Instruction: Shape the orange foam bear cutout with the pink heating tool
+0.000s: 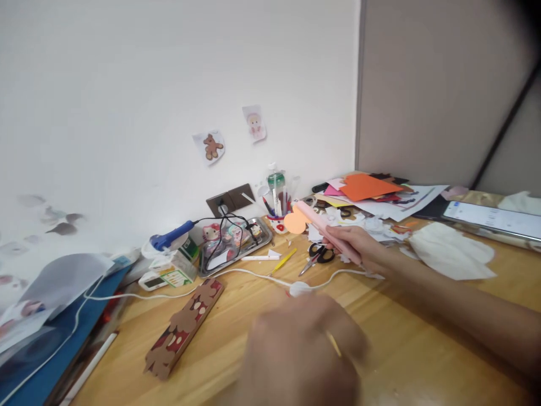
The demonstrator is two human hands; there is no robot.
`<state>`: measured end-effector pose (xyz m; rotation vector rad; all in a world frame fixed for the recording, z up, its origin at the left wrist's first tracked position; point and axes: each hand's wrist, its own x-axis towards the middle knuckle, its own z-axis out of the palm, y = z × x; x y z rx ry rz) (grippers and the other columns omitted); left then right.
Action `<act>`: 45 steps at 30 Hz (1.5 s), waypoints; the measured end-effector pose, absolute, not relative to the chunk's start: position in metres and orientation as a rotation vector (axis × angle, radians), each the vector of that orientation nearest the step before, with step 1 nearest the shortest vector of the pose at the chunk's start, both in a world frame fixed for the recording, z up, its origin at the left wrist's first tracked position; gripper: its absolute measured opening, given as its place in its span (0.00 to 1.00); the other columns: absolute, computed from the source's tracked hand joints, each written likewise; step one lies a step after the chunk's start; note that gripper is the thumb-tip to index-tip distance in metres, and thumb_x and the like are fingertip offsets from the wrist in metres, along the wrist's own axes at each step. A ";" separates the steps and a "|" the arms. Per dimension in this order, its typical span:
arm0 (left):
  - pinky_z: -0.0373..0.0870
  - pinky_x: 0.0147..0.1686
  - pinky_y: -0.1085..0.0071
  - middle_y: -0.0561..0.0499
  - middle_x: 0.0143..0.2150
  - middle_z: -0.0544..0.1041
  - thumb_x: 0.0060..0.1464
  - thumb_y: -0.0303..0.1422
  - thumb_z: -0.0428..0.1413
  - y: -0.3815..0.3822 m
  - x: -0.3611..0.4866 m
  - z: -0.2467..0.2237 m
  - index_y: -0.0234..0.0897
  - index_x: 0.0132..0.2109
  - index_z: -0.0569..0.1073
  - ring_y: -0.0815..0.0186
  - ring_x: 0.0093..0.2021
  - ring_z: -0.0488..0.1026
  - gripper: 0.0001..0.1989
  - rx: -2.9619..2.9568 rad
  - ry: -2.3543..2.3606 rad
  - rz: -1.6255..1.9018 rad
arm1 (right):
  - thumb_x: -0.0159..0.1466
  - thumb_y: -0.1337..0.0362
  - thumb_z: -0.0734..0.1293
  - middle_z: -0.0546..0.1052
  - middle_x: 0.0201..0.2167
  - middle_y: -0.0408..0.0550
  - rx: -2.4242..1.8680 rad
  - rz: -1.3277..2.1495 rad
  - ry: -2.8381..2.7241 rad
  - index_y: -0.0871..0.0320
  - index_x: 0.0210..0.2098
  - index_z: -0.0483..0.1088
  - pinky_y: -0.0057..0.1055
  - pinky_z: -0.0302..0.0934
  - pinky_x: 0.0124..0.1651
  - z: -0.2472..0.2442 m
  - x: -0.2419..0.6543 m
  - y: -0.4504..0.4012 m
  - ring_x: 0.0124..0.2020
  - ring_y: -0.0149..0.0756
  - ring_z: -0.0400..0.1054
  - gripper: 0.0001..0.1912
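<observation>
My right hand [349, 243] is closed around a long, slim pink bar [315, 219], tilted up over the table. A light-orange paper cutout with rounded lobes [296, 222] shows at the bar's far end. In the foreground, my left hand [302, 344] is smeared by motion. Its fingers look bent, and whether anything is in them cannot be made out. Black-handled scissors [322, 254] and a yellow pen-like stick [284, 261] lie beyond it. To the left, a long brown box decorated with bear shapes [183, 327] rests on the wooden table [211, 366].
A metal tray [207, 269] with stickers stands by the wall, beside a blue glue gun [173, 235]. A white cable [249, 272] crosses the table. Coloured paper [367, 187], scraps, a white tissue [450, 251] and a phone [490, 217] lie right. A cup of pens [279, 224] stands behind.
</observation>
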<state>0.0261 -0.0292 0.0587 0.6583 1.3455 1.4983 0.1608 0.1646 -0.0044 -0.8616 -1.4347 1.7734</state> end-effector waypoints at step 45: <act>0.56 0.43 0.60 0.38 0.42 0.68 0.46 0.31 0.49 0.178 -0.018 -0.014 0.33 0.40 0.68 0.53 0.45 0.62 0.12 2.367 1.778 0.854 | 0.54 0.59 0.64 0.73 0.24 0.48 -0.828 1.787 -1.326 0.63 0.30 0.70 0.18 0.62 0.24 -0.008 0.177 0.181 0.24 0.27 0.66 0.12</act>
